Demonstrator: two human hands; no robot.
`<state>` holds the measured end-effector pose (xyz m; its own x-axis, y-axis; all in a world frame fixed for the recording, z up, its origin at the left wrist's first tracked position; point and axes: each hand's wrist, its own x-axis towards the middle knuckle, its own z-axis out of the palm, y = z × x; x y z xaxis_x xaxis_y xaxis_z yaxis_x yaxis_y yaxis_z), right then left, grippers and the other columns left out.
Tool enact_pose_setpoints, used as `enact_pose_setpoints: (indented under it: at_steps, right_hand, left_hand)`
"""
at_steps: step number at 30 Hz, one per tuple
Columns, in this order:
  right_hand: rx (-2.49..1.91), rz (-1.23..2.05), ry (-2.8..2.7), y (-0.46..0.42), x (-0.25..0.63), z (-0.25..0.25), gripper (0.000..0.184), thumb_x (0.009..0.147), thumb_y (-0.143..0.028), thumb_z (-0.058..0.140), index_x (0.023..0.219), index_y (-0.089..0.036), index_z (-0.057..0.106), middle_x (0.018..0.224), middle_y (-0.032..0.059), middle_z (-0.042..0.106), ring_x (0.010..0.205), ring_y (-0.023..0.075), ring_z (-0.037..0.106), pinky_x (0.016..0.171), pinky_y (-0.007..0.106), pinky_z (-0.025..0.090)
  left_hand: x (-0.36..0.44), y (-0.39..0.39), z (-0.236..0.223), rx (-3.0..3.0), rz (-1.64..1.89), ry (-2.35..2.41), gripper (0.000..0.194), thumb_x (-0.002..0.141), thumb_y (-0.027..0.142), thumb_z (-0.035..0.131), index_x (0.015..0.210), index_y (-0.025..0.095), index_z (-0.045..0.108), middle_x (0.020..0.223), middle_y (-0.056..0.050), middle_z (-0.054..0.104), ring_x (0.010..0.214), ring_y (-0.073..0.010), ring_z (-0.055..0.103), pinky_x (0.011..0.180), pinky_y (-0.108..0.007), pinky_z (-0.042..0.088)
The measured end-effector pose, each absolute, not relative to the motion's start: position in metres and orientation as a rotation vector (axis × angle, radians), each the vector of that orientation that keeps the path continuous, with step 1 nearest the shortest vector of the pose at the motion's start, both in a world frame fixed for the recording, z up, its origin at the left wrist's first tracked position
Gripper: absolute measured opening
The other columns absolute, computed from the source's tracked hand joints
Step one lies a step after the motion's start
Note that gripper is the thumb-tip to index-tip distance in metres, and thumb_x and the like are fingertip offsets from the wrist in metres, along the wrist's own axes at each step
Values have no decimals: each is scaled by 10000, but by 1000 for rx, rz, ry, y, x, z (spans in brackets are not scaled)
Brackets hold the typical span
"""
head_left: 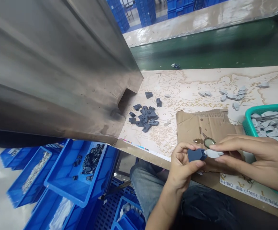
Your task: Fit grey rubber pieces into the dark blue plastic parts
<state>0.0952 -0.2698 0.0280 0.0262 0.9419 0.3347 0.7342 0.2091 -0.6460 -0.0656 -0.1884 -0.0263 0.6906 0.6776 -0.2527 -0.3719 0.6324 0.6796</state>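
The left hand point(180, 164) pinches a dark blue piece point(195, 155) between thumb and fingers, while the right hand point(255, 159) grips a pale grey piece point(213, 154) by fingertips, the two ends meeting above the cardboard point(189, 126), though whether they are fully joined I cannot tell. Separate dark pieces point(144, 118) lie loose on the map-printed sheet point(162, 143), and many pale pieces point(270, 123) fill the green basket point(248, 123)
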Motion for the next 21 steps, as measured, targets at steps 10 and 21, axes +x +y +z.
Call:
enact_pose_setpoints:
  at_steps: [10,21]
  right_hand:
    - [-1596,350,-1715,-268,95,29,150,910,-383,572,1007,-355,684,796,-26,713,607,135,652,459,230,475]
    - [-1511,421,-1631,-270,89,26,175,907,-408,592,1067,-421,661,842,-53,719,655,109,660,495,195,484]
  left_hand:
    - [-67,-188,-26,774,700,502,491,521,430,918,788,190,582,854,-11,680,799,-125,672,716,-210,558]
    - [-67,-192,-26,994,891,484,350,725,299,816,708,180,487,862,-6,701,785,-127,701,701,-222,576]
